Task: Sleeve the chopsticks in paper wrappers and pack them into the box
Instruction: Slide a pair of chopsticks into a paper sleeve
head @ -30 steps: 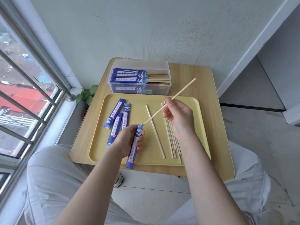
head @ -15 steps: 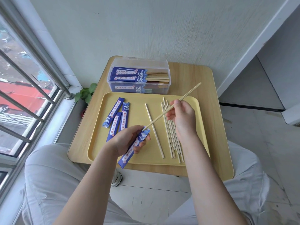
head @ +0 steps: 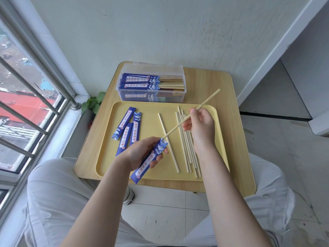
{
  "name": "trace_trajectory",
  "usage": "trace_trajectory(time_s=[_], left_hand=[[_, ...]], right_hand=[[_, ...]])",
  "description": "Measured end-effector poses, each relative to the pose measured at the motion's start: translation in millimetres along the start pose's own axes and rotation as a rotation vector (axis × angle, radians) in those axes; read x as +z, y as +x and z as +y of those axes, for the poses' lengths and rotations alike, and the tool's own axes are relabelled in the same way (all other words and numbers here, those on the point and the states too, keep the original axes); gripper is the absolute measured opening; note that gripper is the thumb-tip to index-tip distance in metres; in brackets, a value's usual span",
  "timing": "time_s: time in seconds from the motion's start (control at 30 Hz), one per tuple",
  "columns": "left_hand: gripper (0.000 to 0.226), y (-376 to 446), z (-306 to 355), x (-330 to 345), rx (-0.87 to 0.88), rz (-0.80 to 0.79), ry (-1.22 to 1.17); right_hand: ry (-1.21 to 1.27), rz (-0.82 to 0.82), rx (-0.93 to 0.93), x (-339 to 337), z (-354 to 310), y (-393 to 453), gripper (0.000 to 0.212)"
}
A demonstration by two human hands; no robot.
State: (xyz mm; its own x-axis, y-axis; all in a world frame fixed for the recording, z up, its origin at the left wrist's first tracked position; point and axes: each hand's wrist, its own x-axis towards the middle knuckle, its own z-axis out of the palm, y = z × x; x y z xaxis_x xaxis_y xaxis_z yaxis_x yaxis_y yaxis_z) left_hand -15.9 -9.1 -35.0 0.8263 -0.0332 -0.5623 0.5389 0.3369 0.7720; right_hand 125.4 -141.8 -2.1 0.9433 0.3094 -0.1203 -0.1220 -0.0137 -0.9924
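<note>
my left hand (head: 140, 153) curls round a blue printed paper wrapper (head: 150, 159), its mouth pointing to one o'clock. my right hand (head: 199, 127) pinches a thin pale wooden chopstick (head: 192, 114), whose tip sits right at that mouth; i can't tell if it is inside yet. several sleeved pairs already lie in the clear plastic box (head: 153, 86) at twelve o'clock. left to do: three empty blue wrappers (head: 128, 127) at ten o'clock on the yellow plastic tray (head: 106, 157), one loose chopstick (head: 168, 141), and a bundle of bare sticks (head: 187, 148) partly hidden under my right wrist, too overlapped to count.
</note>
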Motion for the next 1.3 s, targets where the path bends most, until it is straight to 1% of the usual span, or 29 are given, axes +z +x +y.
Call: trace_trajectory(time_s=[0.07,0.13,0.27,0.37,0.43,0.53,0.63,0.67,0.7,0.8,0.83,0.9,1.0,1.07,1.1,1.2,1.23,1.3], left_hand=[[0.047,0.4,1.1,0.4,0.001,0.029,0.006],[0.046,0.1,0.8,-0.4,0.001,0.049,0.009],[0.045,-2.0,-1.4,-2.2,-0.015,0.053,0.017],[0.045,-1.9,0.3,2.5,-0.019,0.036,0.019],[0.046,-1.8,3.0,7.3,-0.018,0.031,0.023],[0.045,-1.2,8.1,13.5,0.007,0.049,0.022],[0.045,-0.1,10.2,17.3,0.062,0.083,0.006],[0.044,0.3,9.7,17.8,0.076,0.091,0.012],[0.044,0.2,8.6,18.0,0.081,0.1,0.016],[0.044,0.9,4.5,18.0,0.061,0.121,0.022],[0.044,1.4,3.5,18.4,0.052,0.122,0.034],[0.044,2.2,2.2,20.0,0.038,0.102,0.043],[0.044,3.2,-1.4,20.9,0.021,0.077,0.009],[0.042,4.1,-3.7,19.2,0.038,0.129,-0.04],[0.04,5.2,-4.8,17.7,0.054,0.183,-0.073],[0.037,10.4,-9.0,10.2,0.11,0.423,-0.174],[0.035,12.0,-10.6,8.2,0.127,0.484,-0.205],[0.032,14.2,-13.2,7.7,0.149,0.545,-0.263]], right_hand=[[0.017,-0.043,0.004,-0.7,0.0,-0.9,0.005],[0.06,-0.032,-0.011,-4.5,-1.4,0.1,0.007],[0.116,0.065,-0.032,-13.7,-5.7,3.9,0.008],[0.112,0.034,-0.017,-12.3,-4.2,1.9,0.01],[0.074,-0.033,0.004,-9.0,-0.8,-1.5,0.009],[-0.026,-0.181,0.069,-2.2,4.8,-6.6,0.001],[-0.235,-0.449,0.197,4.5,12.2,-12.9,0.004],[-0.241,-0.507,0.263,5.9,13.6,-15.2,0.007],[-0.247,-0.521,0.306,6.3,15.8,-15.9,0.014],[-0.27,-0.399,0.317,5.3,18.2,-11.6,0.039],[-0.259,-0.35,0.301,4.7,19.1,-10.0,0.041],[-0.268,-0.296,0.257,4.0,19.3,-9.5,0.037],[-0.344,-0.311,0.22,5.1,21.7,-11.7,0.037],[-0.444,-0.313,0.208,7.3,23.6,-13.6,0.045],[-0.546,-0.312,0.178,8.4,25.9,-14.2,0.045],[-1.016,-0.343,0.017,14.5,39.7,-20.5,0.023],[-1.132,-0.359,-0.023,18.3,44.9,-24.9,0.017],[-1.244,-0.388,-0.052,26.8,52.8,-32.8,0.009]])
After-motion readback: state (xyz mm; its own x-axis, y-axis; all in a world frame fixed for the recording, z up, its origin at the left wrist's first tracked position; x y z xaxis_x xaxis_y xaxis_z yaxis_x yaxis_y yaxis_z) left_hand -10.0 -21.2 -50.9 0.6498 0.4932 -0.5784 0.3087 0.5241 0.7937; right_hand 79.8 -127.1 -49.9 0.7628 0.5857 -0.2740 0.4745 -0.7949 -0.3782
